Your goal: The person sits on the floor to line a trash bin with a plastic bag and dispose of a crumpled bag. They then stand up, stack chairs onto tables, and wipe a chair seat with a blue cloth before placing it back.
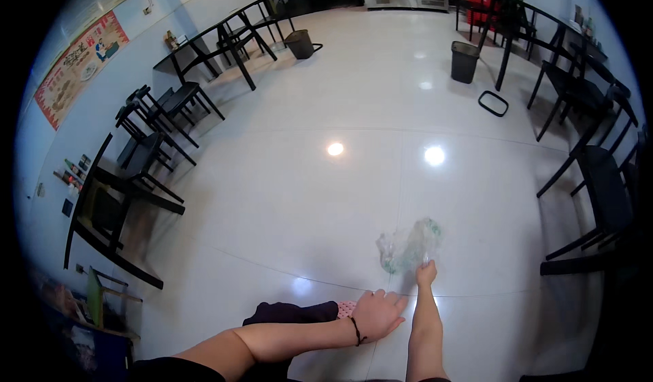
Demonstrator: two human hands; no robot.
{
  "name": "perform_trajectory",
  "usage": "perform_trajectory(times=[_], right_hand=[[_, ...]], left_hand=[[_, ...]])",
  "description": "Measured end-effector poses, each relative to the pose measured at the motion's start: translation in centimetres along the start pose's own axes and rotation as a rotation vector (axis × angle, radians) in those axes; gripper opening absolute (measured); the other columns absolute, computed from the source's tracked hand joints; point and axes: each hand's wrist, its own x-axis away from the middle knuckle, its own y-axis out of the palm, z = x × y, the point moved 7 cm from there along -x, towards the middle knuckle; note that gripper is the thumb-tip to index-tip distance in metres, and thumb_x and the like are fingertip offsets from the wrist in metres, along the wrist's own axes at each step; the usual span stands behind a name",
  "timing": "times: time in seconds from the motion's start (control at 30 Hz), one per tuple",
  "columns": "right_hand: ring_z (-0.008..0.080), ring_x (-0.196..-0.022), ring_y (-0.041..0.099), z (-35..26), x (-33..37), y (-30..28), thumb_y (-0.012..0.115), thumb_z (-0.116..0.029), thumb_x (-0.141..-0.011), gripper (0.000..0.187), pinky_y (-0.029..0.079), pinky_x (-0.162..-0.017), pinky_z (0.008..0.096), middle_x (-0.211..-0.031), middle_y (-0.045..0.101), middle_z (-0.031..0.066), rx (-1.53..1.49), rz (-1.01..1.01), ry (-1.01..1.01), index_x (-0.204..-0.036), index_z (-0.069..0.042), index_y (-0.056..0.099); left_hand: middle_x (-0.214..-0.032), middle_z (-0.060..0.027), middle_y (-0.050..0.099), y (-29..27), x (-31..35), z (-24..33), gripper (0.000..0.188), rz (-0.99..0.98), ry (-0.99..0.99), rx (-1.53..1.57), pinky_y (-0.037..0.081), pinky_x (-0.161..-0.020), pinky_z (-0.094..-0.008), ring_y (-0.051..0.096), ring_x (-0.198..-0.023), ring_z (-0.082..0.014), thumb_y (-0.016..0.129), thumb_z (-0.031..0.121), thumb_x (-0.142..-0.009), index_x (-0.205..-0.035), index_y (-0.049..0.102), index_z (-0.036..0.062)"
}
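Observation:
My right hand [426,273] is closed around the gathered end of a clear plastic bag [411,244] with green print. The bag spreads out crumpled beyond the fist, over the pale tiled floor. To its left, my left hand [381,314] reaches across with fingers stretched out and holds nothing. A dark braided band [356,329] circles the left wrist. Behind that wrist, a pink dotted thing [346,308] pokes out at the end of a dark trouser leg [289,312]; most of it is hidden.
Black chairs [143,154] and tables line the left wall, and more chairs [605,185] stand along the right. A dark waste bin [464,62] stands at the back right, with a black rim ring [493,104] lying beside it. Another bin [299,44] is farther left.

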Motion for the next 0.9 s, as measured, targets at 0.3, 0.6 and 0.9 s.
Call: perform_trajectory(times=[0.3, 0.6, 0.9], right_hand=[[0.0211, -0.064, 0.058, 14.9, 2.0, -0.3, 0.050, -0.014, -0.068, 0.013, 0.046, -0.055, 0.0348, -0.070, 0.057, 0.0066, -1.099, -0.111, 0.745, -0.074, -0.004, 0.055], [0.0147, -0.068, 0.053, -6.1, 6.4, -10.5, 0.048, -0.019, -0.073, 0.013, 0.044, -0.062, 0.0293, -0.072, 0.055, 0.0028, -1.157, -0.332, 0.162, -0.078, -0.009, 0.055], [0.0149, -0.093, 0.050, -12.9, 13.2, -24.3, 0.050, -0.031, -0.082, 0.041, 0.042, -0.076, 0.0253, -0.104, 0.052, 0.0046, -1.061, -0.462, -0.125, -0.114, -0.007, 0.043]], left_hand=[[-0.084, -0.0104, 0.054, 0.5, -0.2, 1.0, 0.038, -0.003, 0.041, -0.031, 0.044, -0.061, -0.0374, 0.055, -0.075, -0.0256, 0.054, 0.032, -0.077, -0.103, 0.048, 0.0057], [-0.106, -0.0143, 0.046, 0.3, -0.9, -0.3, 0.053, -0.032, -0.020, 0.047, 0.042, -0.071, -0.0413, 0.047, -0.096, -0.0292, 0.061, 0.029, -0.070, -0.115, 0.042, 0.0086], [-0.133, -0.0171, 0.017, -5.1, -3.8, 5.4, 0.082, 0.411, 0.113, 0.338, 0.022, -0.093, -0.0547, 0.017, -0.121, -0.0415, 0.066, 0.028, -0.067, -0.134, 0.018, 0.0172]])
